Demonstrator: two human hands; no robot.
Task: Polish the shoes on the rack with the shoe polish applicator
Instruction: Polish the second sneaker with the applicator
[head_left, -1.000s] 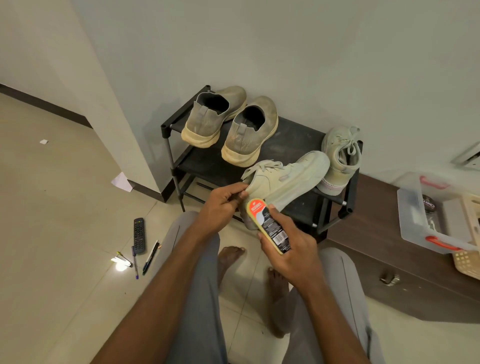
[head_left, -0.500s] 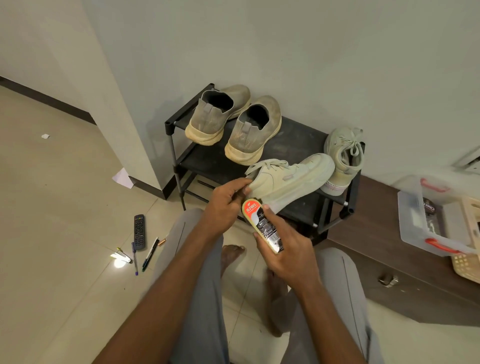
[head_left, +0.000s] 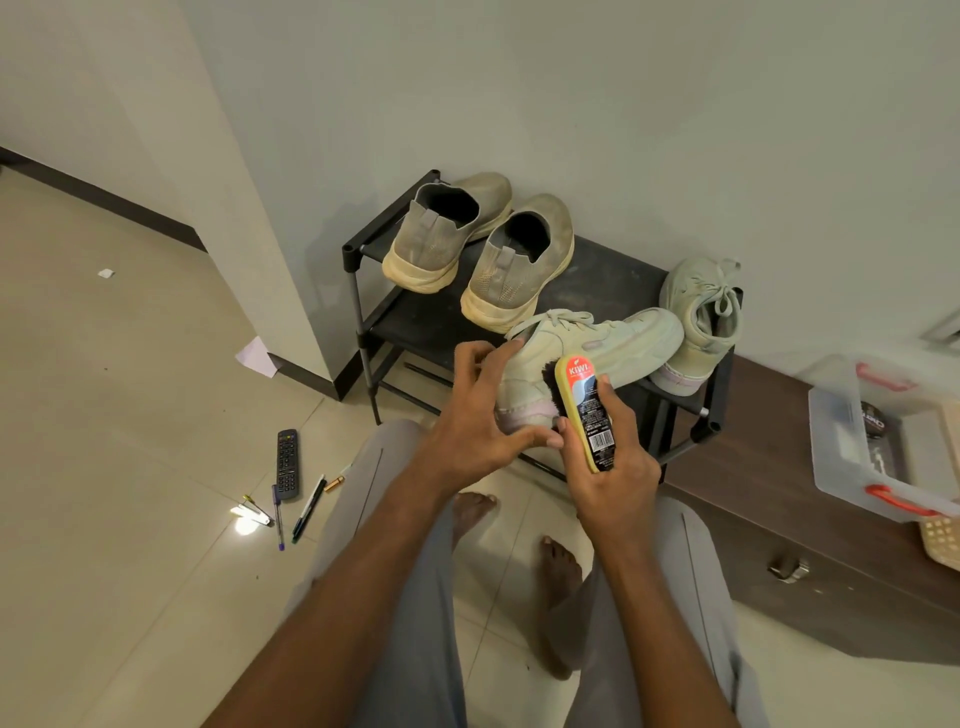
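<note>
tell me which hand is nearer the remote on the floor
Left. The left hand grips the sneaker's heel, on the remote's side; the right hand holds the polish applicator farther away.

Black shoe rack (head_left: 613, 270) against the wall, on a tiled floor (head_left: 130, 415)
Two tan slip-ons (head_left: 478, 249) and a pale sneaker (head_left: 701, 317) stand on top; a remote (head_left: 287, 464) and pens (head_left: 306, 509) lie on the floor
</note>
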